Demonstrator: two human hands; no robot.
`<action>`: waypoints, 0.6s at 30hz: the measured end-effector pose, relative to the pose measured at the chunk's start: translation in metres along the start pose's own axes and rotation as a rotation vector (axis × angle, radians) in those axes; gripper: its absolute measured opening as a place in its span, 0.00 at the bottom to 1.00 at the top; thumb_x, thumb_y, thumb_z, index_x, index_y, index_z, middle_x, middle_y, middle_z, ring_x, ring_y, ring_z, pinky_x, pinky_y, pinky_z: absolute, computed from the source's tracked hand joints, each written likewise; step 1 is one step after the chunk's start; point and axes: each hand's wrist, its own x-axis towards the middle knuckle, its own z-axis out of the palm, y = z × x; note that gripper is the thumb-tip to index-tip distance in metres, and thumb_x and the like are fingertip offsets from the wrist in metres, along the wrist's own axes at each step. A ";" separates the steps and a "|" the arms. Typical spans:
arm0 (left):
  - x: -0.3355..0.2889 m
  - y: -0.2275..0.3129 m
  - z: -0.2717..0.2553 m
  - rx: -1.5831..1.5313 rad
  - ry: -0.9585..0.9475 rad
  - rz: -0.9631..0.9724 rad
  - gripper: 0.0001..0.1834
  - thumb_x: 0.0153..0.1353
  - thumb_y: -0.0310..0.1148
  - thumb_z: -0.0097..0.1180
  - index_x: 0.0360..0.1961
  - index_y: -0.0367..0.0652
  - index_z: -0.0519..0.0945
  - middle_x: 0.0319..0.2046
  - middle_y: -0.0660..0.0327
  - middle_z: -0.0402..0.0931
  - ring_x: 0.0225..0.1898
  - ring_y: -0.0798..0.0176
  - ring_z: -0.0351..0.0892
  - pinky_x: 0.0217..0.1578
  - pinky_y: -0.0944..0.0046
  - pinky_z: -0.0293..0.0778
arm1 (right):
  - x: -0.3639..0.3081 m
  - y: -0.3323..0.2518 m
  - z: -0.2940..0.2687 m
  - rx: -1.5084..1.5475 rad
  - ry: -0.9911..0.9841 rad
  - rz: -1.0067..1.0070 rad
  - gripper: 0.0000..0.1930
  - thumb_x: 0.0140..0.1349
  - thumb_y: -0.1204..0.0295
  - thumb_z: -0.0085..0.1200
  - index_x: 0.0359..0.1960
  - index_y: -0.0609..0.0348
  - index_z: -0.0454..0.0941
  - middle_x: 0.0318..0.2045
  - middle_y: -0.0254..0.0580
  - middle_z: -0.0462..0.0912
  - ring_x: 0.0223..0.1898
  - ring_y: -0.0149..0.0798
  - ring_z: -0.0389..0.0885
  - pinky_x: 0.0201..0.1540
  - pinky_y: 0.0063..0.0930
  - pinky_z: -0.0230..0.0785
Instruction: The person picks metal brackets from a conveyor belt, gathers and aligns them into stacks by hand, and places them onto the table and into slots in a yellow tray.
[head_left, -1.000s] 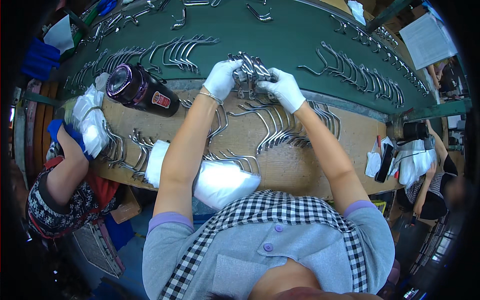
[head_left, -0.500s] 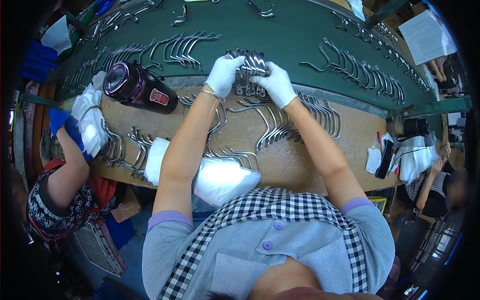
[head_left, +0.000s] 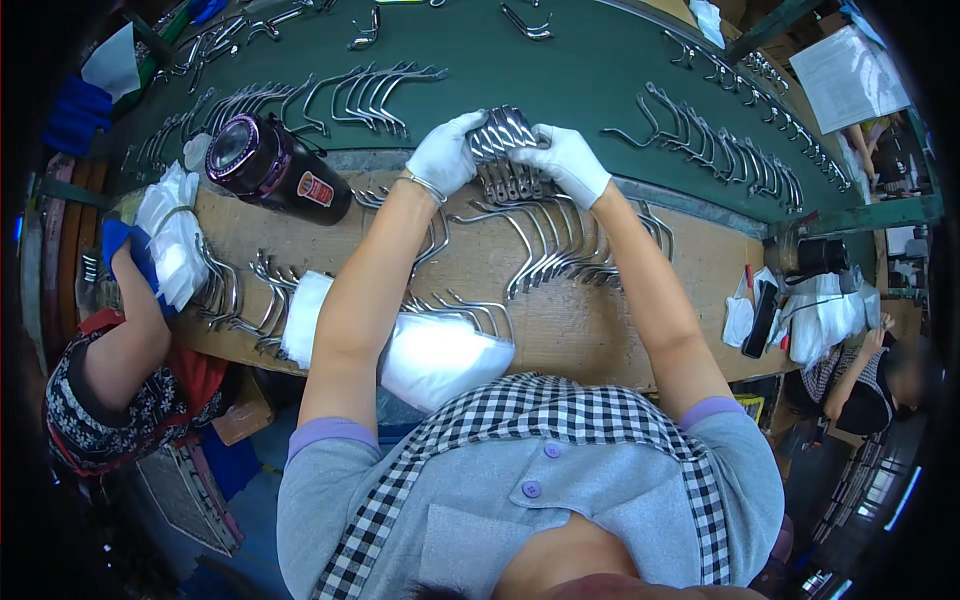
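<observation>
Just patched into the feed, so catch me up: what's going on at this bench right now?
A person in white gloves holds a bundle of curved metal hooks between the left hand and right hand, at the edge where the wooden bench meets the green mat. More hooks lie in rows on both. A dark flask lies on its side to the left, where a co-worker's gloved hand rests by white cloth.
</observation>
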 end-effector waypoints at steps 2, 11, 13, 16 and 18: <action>-0.002 0.003 0.002 -0.080 -0.088 -0.051 0.17 0.68 0.34 0.36 0.50 0.33 0.69 0.45 0.51 0.76 0.45 0.57 0.78 0.50 0.58 0.75 | -0.001 -0.010 0.000 0.064 0.046 0.191 0.23 0.55 0.56 0.59 0.42 0.67 0.78 0.35 0.44 0.82 0.35 0.30 0.76 0.41 0.25 0.69; -0.007 0.008 0.013 -0.127 -0.142 -0.071 0.24 0.68 0.42 0.36 0.56 0.34 0.66 0.51 0.49 0.73 0.49 0.53 0.76 0.50 0.55 0.74 | -0.005 -0.004 -0.012 0.180 -0.097 0.123 0.23 0.54 0.62 0.58 0.48 0.65 0.76 0.35 0.39 0.81 0.36 0.29 0.75 0.40 0.24 0.69; -0.008 0.009 0.013 -0.136 -0.120 -0.092 0.23 0.68 0.41 0.37 0.56 0.34 0.67 0.50 0.50 0.74 0.49 0.55 0.77 0.49 0.55 0.75 | -0.007 -0.011 -0.014 0.179 -0.189 0.144 0.22 0.52 0.66 0.60 0.48 0.65 0.74 0.38 0.41 0.81 0.39 0.30 0.76 0.45 0.25 0.68; -0.007 0.008 0.008 -0.096 -0.130 -0.085 0.22 0.68 0.39 0.39 0.55 0.34 0.68 0.49 0.51 0.75 0.48 0.56 0.77 0.49 0.56 0.74 | -0.014 -0.024 -0.012 0.150 -0.201 0.034 0.24 0.49 0.71 0.61 0.48 0.66 0.73 0.40 0.44 0.81 0.41 0.33 0.77 0.47 0.27 0.68; -0.007 0.007 0.009 -0.101 -0.148 -0.101 0.20 0.66 0.38 0.42 0.52 0.34 0.71 0.46 0.52 0.76 0.46 0.57 0.78 0.49 0.56 0.74 | -0.013 -0.021 -0.015 0.006 -0.192 0.007 0.24 0.47 0.70 0.61 0.47 0.68 0.73 0.40 0.50 0.81 0.43 0.41 0.79 0.48 0.31 0.69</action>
